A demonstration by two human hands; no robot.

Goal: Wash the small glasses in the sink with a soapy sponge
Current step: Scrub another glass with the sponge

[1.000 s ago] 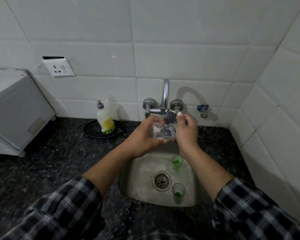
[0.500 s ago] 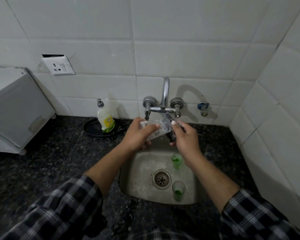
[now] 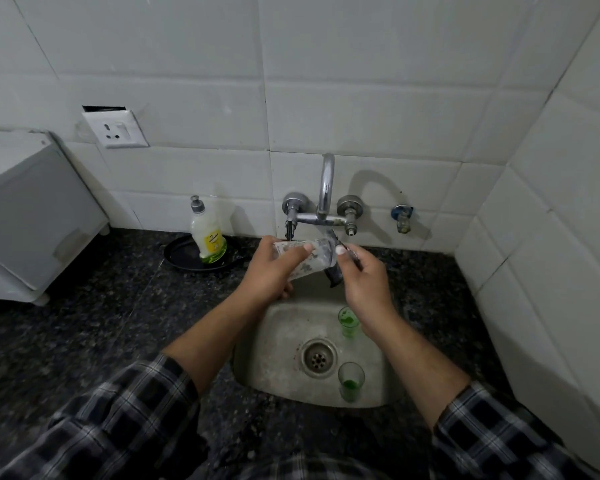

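My left hand (image 3: 269,271) grips a small soapy glass (image 3: 310,256), tipped on its side above the back of the steel sink (image 3: 278,341), its mouth facing right. Against that mouth my right hand (image 3: 364,282) holds a dark sponge (image 3: 335,275); most of the sponge is hidden by my fingers. Two more small glasses stand upright in the basin: one with green residue (image 3: 348,322) near my right wrist, the other (image 3: 350,381) near the front rim, right of the drain (image 3: 318,357).
A chrome tap (image 3: 326,188) rises from the tiled wall just above my hands. A dish soap bottle (image 3: 208,237) stands on a black plate (image 3: 187,259) to the left. A grey appliance (image 3: 25,216) fills the far left counter. The tiled wall closes the right side.
Both hands have come down from under the tap. The glass has tipped onto its side, and the sponge has moved from over the glass to its mouth.
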